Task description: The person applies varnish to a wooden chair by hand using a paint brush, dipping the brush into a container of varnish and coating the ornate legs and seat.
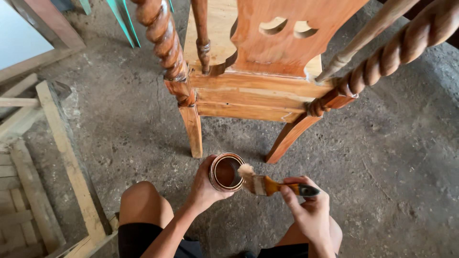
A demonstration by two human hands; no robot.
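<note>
Wooden chair (258, 91): stands on concrete ahead of me.
Left hand (203, 188): my fingers wrap the tin (225, 172).
Right hand (306, 208): fingers pinch the brush (267, 184), bristles at the tin's rim.

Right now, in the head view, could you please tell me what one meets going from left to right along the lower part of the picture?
Pale wooden frame → bare knee → left hand → open tin of brown finish → brush → right hand.
</note>
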